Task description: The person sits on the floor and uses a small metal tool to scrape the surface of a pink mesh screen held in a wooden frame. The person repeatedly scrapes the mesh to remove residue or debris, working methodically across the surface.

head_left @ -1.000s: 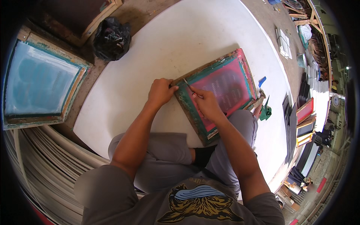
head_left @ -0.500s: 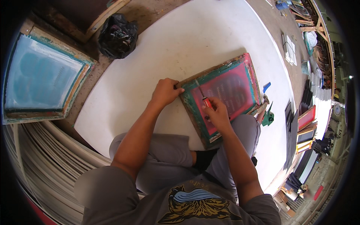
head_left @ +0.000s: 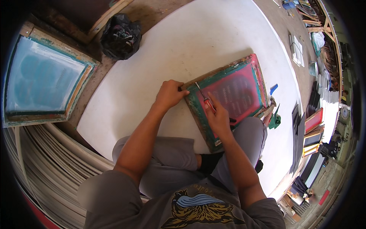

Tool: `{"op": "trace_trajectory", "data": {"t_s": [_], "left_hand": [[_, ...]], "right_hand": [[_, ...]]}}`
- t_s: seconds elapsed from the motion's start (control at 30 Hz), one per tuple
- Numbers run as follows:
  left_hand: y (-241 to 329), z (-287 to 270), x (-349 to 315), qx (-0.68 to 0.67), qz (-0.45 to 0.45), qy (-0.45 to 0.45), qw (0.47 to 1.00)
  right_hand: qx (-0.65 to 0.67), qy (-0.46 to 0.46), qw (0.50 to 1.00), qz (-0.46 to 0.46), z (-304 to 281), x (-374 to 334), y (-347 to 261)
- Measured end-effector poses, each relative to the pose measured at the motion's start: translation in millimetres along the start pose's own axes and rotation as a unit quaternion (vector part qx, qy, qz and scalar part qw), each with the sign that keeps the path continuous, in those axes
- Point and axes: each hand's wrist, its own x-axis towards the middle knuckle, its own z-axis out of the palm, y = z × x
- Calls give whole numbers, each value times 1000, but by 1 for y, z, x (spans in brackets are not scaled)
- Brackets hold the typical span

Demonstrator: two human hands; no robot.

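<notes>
A silk-screen printing frame (head_left: 224,71) with worn, paint-stained wooden sides and pink-and-green mesh lies tilted across a white board, its lower right part beside my right knee. My left hand (head_left: 168,96) is closed on the frame's upper left corner, with the thumb along the top. A screwdriver (head_left: 208,102) with a red handle is held in my right hand (head_left: 219,119) over the mesh. The index finger stretches along the handle. Its thin shaft points up and left, with the tip at the frame's inner edge near that corner.
Under the frame spreads the white board (head_left: 167,57). At left stands a blue-meshed screen (head_left: 45,76), and behind it a black plastic bag (head_left: 121,38). A blue object (head_left: 273,89), a hammer (head_left: 269,108) and a green cloth (head_left: 275,119) lie right of the frame.
My right hand has turned slightly, its index finger now straighter along the screwdriver. The tip has shifted a little left, toward the frame's edge. My left hand keeps its grip on the corner.
</notes>
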Motion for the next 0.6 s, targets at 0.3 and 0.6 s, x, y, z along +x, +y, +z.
{"op": "trace_trajectory", "data": {"t_s": [0.3,0.6], "left_hand": [[-3,3,0,-3,-6,4,1000],[-1,3,-1,-5,-7,-2,1000]], "right_hand": [[-16,-26,999,-18,-5,-1,-23],[-64,-61,996,26,-14,3,-41]]}}
